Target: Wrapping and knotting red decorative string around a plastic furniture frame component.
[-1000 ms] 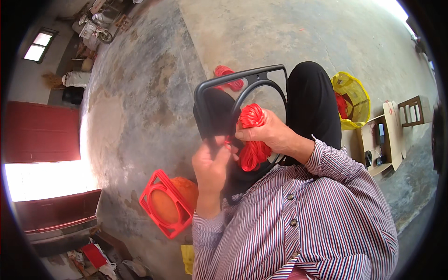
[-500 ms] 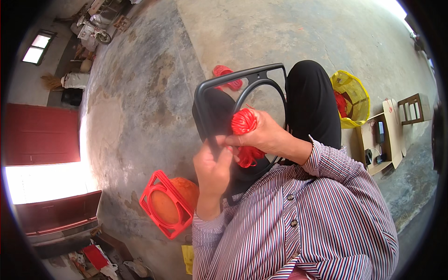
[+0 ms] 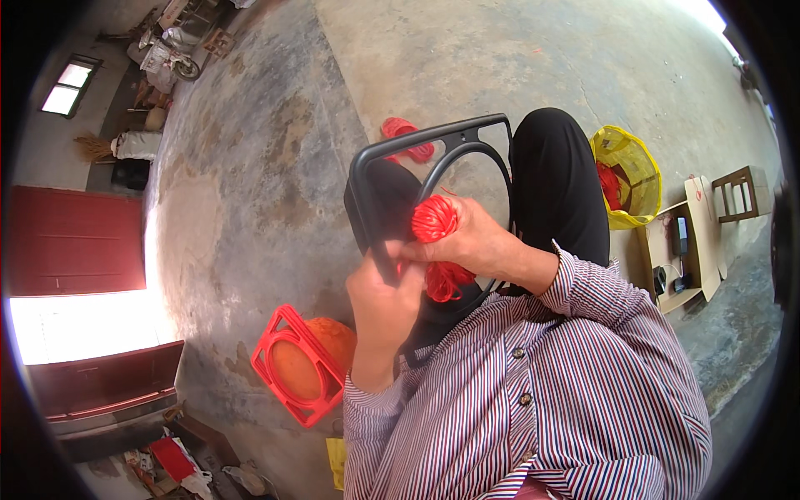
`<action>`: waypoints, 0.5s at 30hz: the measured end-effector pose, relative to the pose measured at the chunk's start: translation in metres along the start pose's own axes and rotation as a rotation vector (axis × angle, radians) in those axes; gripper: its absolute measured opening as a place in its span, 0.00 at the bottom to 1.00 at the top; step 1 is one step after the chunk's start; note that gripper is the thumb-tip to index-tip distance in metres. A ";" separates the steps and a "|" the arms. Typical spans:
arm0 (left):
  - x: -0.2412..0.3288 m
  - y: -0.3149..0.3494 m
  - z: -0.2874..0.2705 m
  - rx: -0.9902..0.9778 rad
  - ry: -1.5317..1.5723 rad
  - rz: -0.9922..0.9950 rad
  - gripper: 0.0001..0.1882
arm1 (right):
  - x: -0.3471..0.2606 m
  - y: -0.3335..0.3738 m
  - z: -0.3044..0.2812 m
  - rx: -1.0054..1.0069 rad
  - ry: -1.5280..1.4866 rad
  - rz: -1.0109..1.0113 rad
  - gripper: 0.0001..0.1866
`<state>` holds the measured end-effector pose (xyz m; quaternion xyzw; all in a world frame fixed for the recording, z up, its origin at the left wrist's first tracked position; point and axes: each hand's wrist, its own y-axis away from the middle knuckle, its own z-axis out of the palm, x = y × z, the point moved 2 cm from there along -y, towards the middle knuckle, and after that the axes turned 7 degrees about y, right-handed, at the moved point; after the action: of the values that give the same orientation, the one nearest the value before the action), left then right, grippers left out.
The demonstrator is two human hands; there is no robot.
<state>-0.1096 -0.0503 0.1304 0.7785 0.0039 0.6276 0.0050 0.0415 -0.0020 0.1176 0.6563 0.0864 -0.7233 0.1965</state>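
Observation:
A black plastic frame point(image 3: 408, 143) with a round opening rests across my lap. Close to its left side bar, my right hand point(image 3: 473, 236) grips a bundle of shiny red plastic cord point(image 3: 434, 218), its looped end pointing up and more strands hanging out below the palm. My left hand point(image 3: 385, 287) is closed at the frame's left bar, its fingertips meeting those of the right. What the left fingers pinch is partly hidden; a bit of red shows between the hands.
A red frame point(image 3: 287, 392) leans on an orange round object point(image 3: 333, 337) to the left. Red shoes point(image 3: 402, 129) lie beyond my knees. To the right stand a yellow bag point(image 3: 650, 179) holding red cord, an opened cardboard box point(image 3: 704, 242) and a small wooden stool point(image 3: 742, 196).
My left hand has turned slightly and its fingers have tucked in closer to the frame's bar. The right hand, the cord bundle and the black frame have barely moved.

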 end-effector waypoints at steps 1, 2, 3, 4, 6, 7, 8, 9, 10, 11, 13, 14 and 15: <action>-0.001 0.000 0.000 0.014 0.035 0.003 0.09 | 0.001 -0.001 -0.001 -0.001 -0.001 -0.001 0.12; -0.002 0.000 0.001 0.028 0.071 0.006 0.08 | 0.004 -0.002 -0.002 -0.027 -0.047 -0.003 0.10; -0.003 -0.001 0.002 0.028 0.070 0.006 0.08 | 0.006 -0.003 -0.004 -0.054 -0.094 -0.006 0.09; -0.003 -0.001 0.002 0.039 0.066 -0.005 0.08 | 0.007 -0.005 -0.008 -0.054 -0.095 -0.006 0.09; -0.002 -0.001 0.003 0.051 0.060 -0.017 0.08 | 0.009 -0.008 -0.014 -0.095 0.085 -0.014 0.06; -0.002 -0.001 0.003 0.064 0.054 -0.025 0.08 | 0.007 -0.007 -0.014 -0.094 0.085 -0.013 0.06; -0.002 -0.001 0.003 0.078 0.047 -0.032 0.08 | 0.003 -0.006 -0.013 -0.054 0.145 -0.042 0.06; -0.003 -0.001 0.003 0.077 0.048 -0.033 0.08 | 0.000 -0.005 -0.014 -0.014 0.204 -0.070 0.05; -0.005 -0.001 0.002 0.079 0.035 -0.027 0.08 | -0.001 -0.004 -0.015 -0.015 0.204 -0.070 0.05; -0.006 -0.002 0.001 0.082 0.022 -0.021 0.09 | -0.002 -0.003 -0.016 -0.008 0.186 -0.051 0.06; -0.006 -0.002 0.000 0.079 0.015 -0.033 0.09 | -0.001 -0.002 -0.020 0.000 0.168 -0.031 0.06; -0.005 -0.002 0.000 0.076 0.009 -0.045 0.09 | -0.001 -0.002 -0.022 0.002 0.222 -0.052 0.07; -0.006 -0.001 0.000 0.075 0.009 -0.045 0.09 | -0.001 -0.001 -0.024 0.004 0.276 -0.074 0.07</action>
<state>-0.1113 -0.0495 0.1241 0.7751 0.0452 0.6301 -0.0102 0.0633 0.0079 0.1158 0.7463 0.1353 -0.6331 0.1549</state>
